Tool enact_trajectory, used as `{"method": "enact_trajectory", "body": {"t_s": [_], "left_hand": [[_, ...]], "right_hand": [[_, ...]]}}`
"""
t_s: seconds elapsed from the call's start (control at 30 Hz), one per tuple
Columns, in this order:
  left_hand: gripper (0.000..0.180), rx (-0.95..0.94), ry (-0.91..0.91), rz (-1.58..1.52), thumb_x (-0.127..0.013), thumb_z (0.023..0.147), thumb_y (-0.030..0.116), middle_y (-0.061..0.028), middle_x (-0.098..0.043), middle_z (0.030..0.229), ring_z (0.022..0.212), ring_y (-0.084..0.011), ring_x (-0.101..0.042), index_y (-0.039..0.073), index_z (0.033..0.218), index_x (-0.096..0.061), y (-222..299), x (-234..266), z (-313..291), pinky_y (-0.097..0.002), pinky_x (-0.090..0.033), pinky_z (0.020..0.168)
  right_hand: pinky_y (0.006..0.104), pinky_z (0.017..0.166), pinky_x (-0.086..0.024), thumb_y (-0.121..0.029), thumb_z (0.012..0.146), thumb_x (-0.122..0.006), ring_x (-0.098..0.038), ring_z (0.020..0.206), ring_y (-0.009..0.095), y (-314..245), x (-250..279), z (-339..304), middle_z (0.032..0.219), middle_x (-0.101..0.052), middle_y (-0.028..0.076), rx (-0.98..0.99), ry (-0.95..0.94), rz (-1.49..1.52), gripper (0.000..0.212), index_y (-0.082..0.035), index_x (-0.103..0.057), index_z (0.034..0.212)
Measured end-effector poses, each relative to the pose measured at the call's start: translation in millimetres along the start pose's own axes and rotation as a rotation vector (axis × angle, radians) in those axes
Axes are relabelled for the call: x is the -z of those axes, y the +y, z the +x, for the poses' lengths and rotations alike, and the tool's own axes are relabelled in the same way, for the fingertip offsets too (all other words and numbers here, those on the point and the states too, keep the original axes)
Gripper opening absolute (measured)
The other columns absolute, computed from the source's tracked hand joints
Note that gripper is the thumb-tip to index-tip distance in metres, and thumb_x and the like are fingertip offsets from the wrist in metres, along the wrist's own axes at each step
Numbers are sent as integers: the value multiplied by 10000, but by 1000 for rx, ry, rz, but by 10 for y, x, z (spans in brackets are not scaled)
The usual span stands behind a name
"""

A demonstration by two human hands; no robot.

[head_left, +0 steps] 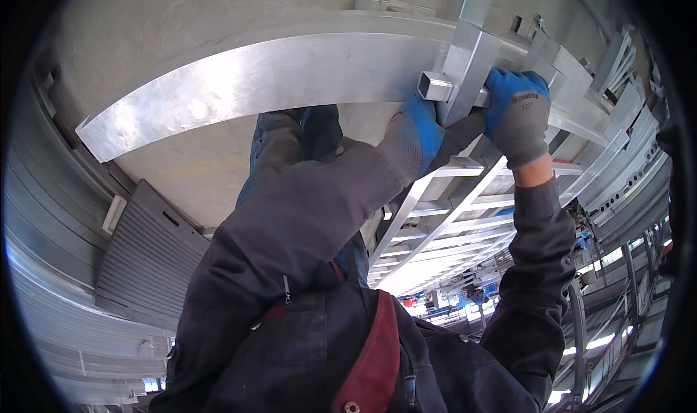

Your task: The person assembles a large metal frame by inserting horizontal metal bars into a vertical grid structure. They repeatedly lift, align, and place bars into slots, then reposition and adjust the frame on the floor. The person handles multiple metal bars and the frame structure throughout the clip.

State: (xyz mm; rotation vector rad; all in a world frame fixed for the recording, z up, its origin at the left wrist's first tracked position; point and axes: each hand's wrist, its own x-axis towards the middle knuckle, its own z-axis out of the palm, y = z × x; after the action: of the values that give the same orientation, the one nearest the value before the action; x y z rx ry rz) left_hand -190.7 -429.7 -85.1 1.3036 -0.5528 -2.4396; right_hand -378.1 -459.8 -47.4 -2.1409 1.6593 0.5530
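Both my hands wear grey knit gloves with blue coating. My left hand (419, 138) is closed at the square metal tube (459, 79), just below the open end of a short square crosspiece (435, 87); its fingertips are partly hidden. On the other side of that tube, my right hand (518, 114) is curled in a grip at the crosspiece's far end. Its fingers are turned away, so the exact hold is hard to see. The tube stands across a long, wide silver metal beam (290, 70), which stretches far to the left.
A ladder-like frame of silver bars (454, 228) lies right of my legs. Stacked metal profiles (624, 166) line the right side. At left are a ribbed grey panel (149, 249) and long metal lengths (54, 217). The floor (181, 13) is smooth grey.
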Motion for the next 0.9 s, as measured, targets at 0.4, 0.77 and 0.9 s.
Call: {"method": "enact_trajectory", "body": {"t_s": [0.4,0.77,0.9], "left_hand": [[436,1,67,88,-768,947,374,-68,-666,894,774,-146,-636,-7,1135,-672,27,-18,-74,-312,-531,726],[400,-10,63,101,-772,947,290,-89,-727,986,856,-168,-681,-6,1183,-644,-144,104,-64,-313,-556,776],[574,10,-118,125,-735,961,229,-113,-604,1332,1175,-172,-580,-22,1420,-501,-128,256,-351,-339,-483,1014]], "right_hand": [[407,930,-489,-451,780,-807,-729,838,249,-7,0,-33,854,-739,31,-40,-7,41,329,-216,-725,994],[424,986,-498,-361,849,-773,-698,1063,274,38,-27,-192,1137,-728,40,25,423,117,492,-199,-680,1304],[462,998,-511,-301,857,-788,-638,1174,344,43,15,-939,1249,-670,150,112,593,494,491,-89,-645,1276]]}}
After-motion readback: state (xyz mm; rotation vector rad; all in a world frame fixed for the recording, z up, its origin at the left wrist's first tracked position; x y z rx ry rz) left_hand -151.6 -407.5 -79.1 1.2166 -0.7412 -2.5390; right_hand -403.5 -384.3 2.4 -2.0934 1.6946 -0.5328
